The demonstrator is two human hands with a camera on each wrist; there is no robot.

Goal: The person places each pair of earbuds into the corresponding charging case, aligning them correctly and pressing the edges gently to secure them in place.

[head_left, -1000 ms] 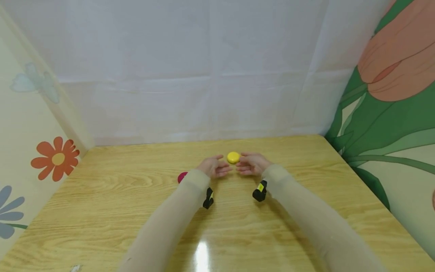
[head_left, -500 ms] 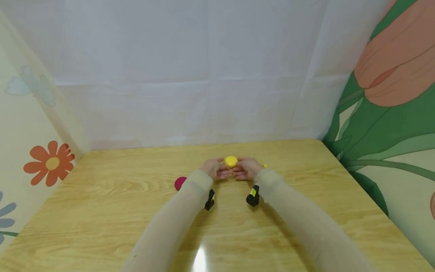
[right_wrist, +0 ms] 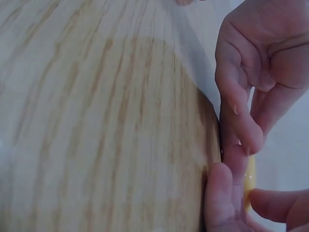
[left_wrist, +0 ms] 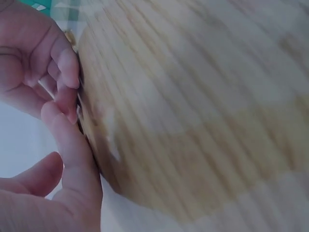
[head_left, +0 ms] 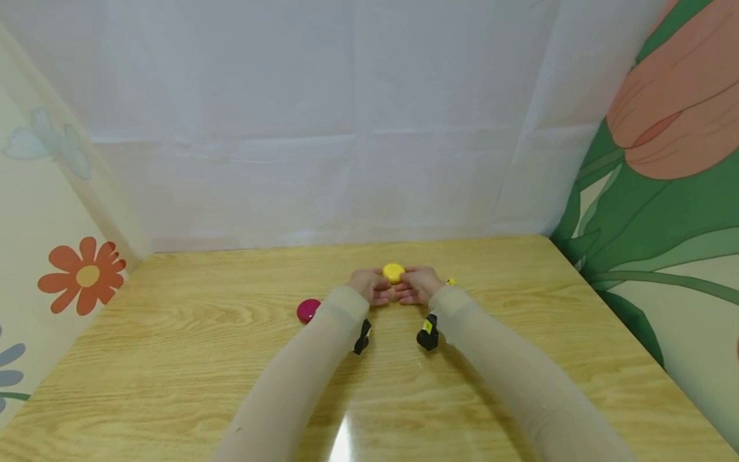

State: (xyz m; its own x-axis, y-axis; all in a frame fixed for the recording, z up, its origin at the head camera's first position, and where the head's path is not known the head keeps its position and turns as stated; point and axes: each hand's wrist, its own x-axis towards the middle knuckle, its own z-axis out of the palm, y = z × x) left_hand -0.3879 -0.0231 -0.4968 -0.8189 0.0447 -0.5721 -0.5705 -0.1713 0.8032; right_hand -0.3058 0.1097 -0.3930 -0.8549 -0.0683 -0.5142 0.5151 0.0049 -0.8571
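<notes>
A small round glossy yellow disc point(head_left: 394, 273) lies near the back of the table, between my two hands in the head view. My left hand point(head_left: 371, 286) is at its left edge, my right hand point(head_left: 419, 285) at its right edge; each holds the rim with thumb and bent fingers. In the right wrist view the right thumb point(right_wrist: 273, 203) presses the yellow edge, and the left hand point(right_wrist: 260, 63) reaches in from above. The left wrist view shows the fingertips of both hands meeting at the tabletop; the disc is hidden there.
A glossy magenta disc point(head_left: 308, 310) lies left of my left forearm, partly covered by the sleeve. A small yellow thing point(head_left: 451, 282) peeks out behind my right wrist. White cloth point(head_left: 260, 160) hangs at the back edge of the wooden table point(head_left: 202, 333).
My hands have moved inward from both sides and now touch the yellow disc. It stays in about the same place on the table. The small yellow thing has come into view by the right wrist.
</notes>
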